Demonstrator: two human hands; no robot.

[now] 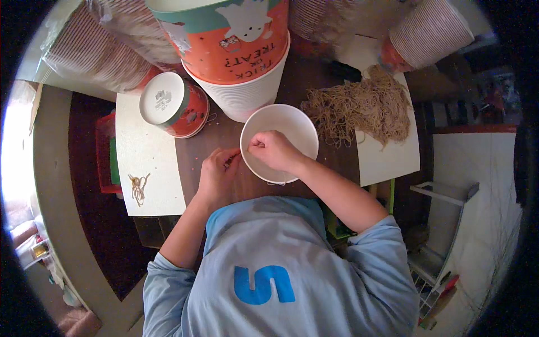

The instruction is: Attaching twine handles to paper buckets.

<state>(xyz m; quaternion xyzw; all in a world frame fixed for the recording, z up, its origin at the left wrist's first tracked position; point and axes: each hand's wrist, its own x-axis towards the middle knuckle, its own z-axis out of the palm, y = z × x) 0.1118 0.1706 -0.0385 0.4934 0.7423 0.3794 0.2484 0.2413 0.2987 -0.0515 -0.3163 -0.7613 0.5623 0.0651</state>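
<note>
The white bucket is located at the center of the surface, mouth upward, directly in front of the person. The right hand is inside the bucket, near its left wall. Its grip is curled, with the fingers gathered; whether it is clamped on anything cannot be told. The left hand is outside, its fingertips at the same wall (opposite the right hand). Its fingers are bent; the state of this grip cannot be told from this angle. A thin loop of string hangs at the near rim.

Beyond the bucket stands a tall stack of orange printed buckets. To its left, a short red tub rests upside down, its pale base facing up. A tangled heap of tan string lies to the right, partly over a white board. A small bundle of string lies at the far left. Further nested stacks line the back.
</note>
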